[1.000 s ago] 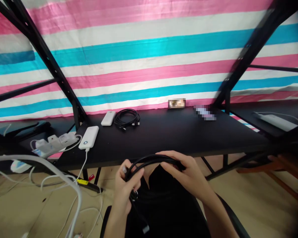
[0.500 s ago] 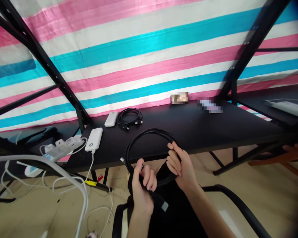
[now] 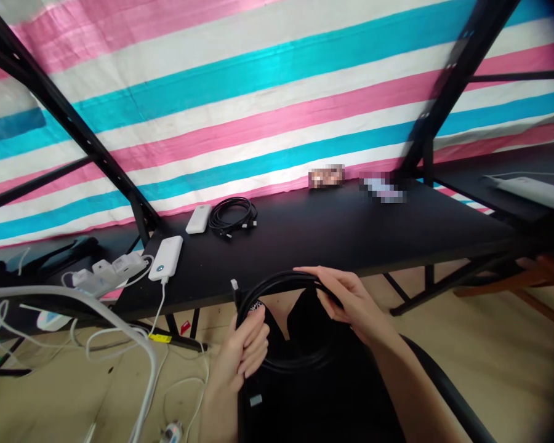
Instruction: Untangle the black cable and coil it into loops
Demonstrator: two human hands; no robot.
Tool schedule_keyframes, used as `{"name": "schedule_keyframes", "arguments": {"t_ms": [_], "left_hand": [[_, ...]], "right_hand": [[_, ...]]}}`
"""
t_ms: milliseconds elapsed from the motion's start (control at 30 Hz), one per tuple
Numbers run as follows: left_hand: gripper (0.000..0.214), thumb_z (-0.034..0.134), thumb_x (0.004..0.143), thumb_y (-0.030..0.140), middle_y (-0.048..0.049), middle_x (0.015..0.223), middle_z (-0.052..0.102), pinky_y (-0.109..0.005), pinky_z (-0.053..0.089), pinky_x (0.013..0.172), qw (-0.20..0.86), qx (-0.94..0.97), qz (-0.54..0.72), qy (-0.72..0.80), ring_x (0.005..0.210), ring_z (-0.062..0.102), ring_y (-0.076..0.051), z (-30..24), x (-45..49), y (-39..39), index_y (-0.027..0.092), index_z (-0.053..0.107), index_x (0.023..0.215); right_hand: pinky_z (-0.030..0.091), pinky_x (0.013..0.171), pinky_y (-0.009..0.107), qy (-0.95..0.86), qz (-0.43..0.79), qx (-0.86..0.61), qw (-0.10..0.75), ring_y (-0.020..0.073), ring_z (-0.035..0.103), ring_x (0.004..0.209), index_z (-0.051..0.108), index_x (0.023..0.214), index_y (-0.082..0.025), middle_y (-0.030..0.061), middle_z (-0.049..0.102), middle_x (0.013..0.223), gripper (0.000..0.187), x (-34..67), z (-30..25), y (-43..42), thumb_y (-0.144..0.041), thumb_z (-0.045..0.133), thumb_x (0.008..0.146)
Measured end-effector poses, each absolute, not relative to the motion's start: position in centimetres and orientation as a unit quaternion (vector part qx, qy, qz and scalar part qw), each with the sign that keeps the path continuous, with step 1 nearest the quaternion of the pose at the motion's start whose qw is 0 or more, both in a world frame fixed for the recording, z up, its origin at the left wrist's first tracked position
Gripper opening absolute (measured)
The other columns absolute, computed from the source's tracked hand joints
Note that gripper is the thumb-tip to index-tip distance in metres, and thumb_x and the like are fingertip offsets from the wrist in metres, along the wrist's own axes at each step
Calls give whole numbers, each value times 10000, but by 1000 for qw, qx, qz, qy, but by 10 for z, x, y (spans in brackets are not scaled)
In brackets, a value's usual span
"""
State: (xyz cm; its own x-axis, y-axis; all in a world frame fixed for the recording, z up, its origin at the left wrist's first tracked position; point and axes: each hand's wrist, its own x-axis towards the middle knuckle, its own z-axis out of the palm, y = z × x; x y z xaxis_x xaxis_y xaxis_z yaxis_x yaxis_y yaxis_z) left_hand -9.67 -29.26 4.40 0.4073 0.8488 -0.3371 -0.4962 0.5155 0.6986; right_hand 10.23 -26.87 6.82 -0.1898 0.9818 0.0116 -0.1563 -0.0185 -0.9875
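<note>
A black cable [image 3: 295,368] is wound into a round coil above my lap, in front of the table's near edge. My left hand [image 3: 248,347] is wrapped round the left side of the coil. One metal plug [image 3: 234,285] sticks up just above that hand, and another silvery connector [image 3: 255,400] hangs below it. At the upper right of the coil, my right hand [image 3: 344,296] grips the cable with its fingers curled over the strands. Part of the coil is lost against the dark clothing.
On the black table [image 3: 295,237] lie a second coiled black cable [image 3: 233,216], a white power bank [image 3: 198,219] and another white power bank [image 3: 166,258] with a white cord plugged in. A power strip [image 3: 104,277] with white chargers and loose cords sits at left.
The coil has been lowered toward my lap and looks rounder. My left hand has shifted left and closed round its side, while my right hand has moved slightly right along the top.
</note>
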Motion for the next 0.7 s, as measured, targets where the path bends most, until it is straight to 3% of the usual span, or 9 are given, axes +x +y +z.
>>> {"name": "schedule_keyframes", "arguments": {"t_ms": [233,433,567,700], "left_hand": [[590,672,776,437,114,370,179,-121,86,258,839,298,411,196,270,75,13,41,-94,-296,178,230,483],[603,686,772,376,112,346,170,-120,98,284,808,325,420,256,287,105,5,43,-79,-307,185,198,473],[589,746,689,317,119,338,148,-136,105,291,738,294,520,313,287,99,0,52,-66,-321,187,219,459],[562,645,737,258,98,345,129,-158,135,285,671,224,645,290,287,103,-21,70,-48,-331,197,171,441]], "right_hand": [[235,432,198,-531,575,-404,473,44,257,406,731,1003,-170,-86,325,409,346,121,64,-272,-436,548,879],[290,461,203,-609,513,-406,449,55,342,422,724,1002,-177,-74,403,433,318,128,74,-284,-392,509,910],[285,411,200,-612,477,-424,467,54,357,382,694,928,-169,-67,452,460,301,128,80,-295,-398,499,911],[372,442,207,-566,499,-410,512,82,437,398,636,844,-180,-80,415,444,249,135,81,-308,-409,546,885]]}}
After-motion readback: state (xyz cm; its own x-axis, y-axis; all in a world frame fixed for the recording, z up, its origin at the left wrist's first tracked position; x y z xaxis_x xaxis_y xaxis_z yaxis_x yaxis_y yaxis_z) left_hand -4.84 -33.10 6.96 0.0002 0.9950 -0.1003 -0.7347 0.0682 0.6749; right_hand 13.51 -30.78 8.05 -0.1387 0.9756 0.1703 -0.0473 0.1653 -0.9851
